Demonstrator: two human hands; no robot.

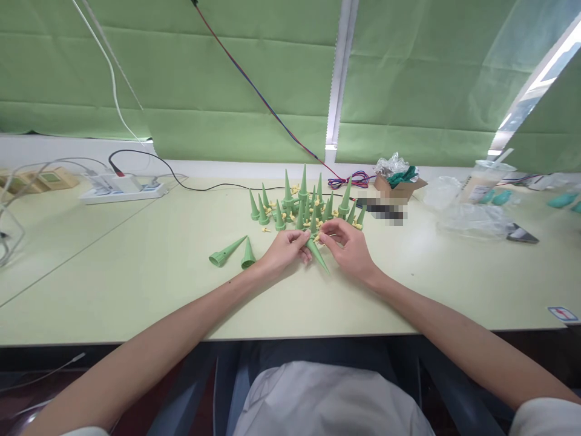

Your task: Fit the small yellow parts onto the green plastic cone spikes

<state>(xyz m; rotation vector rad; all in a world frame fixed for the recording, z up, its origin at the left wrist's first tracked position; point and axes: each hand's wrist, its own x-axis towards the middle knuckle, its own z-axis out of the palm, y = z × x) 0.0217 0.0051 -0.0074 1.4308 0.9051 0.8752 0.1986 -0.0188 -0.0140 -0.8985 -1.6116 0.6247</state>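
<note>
My left hand [285, 251] grips a green plastic cone [318, 255] near its wide end, with the tip pointing down towards me. My right hand [348, 245] pinches a small yellow piece [317, 237] at the cone's wide end. Just beyond my hands stands a cluster of several upright green cones [303, 203] with small yellow pieces [290, 215] scattered among them. Left of my left hand, one green cone [226, 251] lies on its side and another [247, 255] stands upright.
A pale green table [136, 272] runs to a front edge near me. A white power strip [122, 189] with cables sits back left. A cardboard box [399, 184], plastic bags [472, 218] and a drink cup [483, 180] lie back right. Green blinds hang behind.
</note>
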